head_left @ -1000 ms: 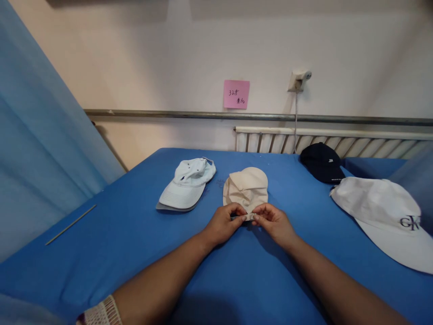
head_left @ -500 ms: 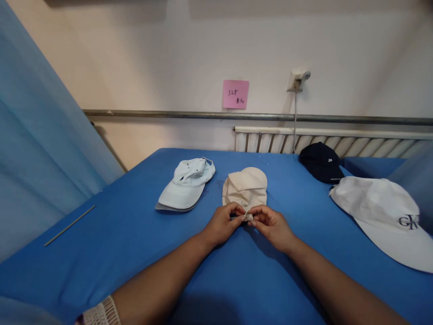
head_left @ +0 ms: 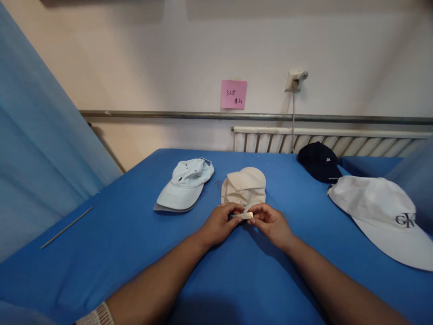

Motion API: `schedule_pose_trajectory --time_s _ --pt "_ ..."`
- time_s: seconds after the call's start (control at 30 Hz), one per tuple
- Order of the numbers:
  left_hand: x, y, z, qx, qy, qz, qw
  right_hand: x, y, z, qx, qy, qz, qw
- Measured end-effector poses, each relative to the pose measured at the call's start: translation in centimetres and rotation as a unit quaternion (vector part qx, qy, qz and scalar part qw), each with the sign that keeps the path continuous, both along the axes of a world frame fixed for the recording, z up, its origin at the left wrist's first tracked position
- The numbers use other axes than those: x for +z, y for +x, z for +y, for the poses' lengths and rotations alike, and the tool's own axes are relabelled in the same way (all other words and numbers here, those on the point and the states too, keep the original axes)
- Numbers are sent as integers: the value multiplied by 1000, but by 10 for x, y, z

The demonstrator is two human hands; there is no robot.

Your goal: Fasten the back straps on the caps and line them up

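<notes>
A beige cap (head_left: 245, 183) lies on the blue-covered table with its back strap toward me. Between my hands a small shiny metal buckle (head_left: 249, 215) sits on the strap. My left hand (head_left: 219, 223) is closed in a pinch on the strap, left of the buckle. My right hand (head_left: 273, 225) pinches at the buckle's right side with thumb and forefinger. Fingers cover parts of both the strap and the buckle. A pale blue cap (head_left: 184, 183) with a small dark logo rests left of the beige one.
On the right are a navy cap (head_left: 318, 160) and a large white cap (head_left: 375, 203) with dark letters. A thin stick (head_left: 66, 228) lies at the left. Behind the blue table (head_left: 128, 225) are a radiator (head_left: 267, 140), a metal pipe (head_left: 189, 115) and a plugged-in cord (head_left: 293, 117).
More of the light, shiny strip now shows between my fingers at the buckle. Both hands stay in nearly the same place. The view has shifted slightly.
</notes>
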State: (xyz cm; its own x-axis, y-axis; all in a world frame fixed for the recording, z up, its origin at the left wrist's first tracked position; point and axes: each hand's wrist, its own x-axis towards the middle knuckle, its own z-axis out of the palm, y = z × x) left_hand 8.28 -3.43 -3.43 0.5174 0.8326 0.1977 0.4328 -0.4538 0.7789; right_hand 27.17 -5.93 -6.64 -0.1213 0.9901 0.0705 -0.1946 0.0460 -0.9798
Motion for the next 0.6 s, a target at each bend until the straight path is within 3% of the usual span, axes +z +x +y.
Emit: schedule_pose_trajectory --time_s 0.2,0.47,0.6 --pt "-3 5 -2 -6 -14 -3 1000 0 -3 -3 23 5 -11 1000" --pt "6 0 -1 14 76 70 995 -2 -3 -1 2 0 14 1000" --pt "11 -4 0 4 84 81 993 -2 -2 0 -9 -2 19 1000"
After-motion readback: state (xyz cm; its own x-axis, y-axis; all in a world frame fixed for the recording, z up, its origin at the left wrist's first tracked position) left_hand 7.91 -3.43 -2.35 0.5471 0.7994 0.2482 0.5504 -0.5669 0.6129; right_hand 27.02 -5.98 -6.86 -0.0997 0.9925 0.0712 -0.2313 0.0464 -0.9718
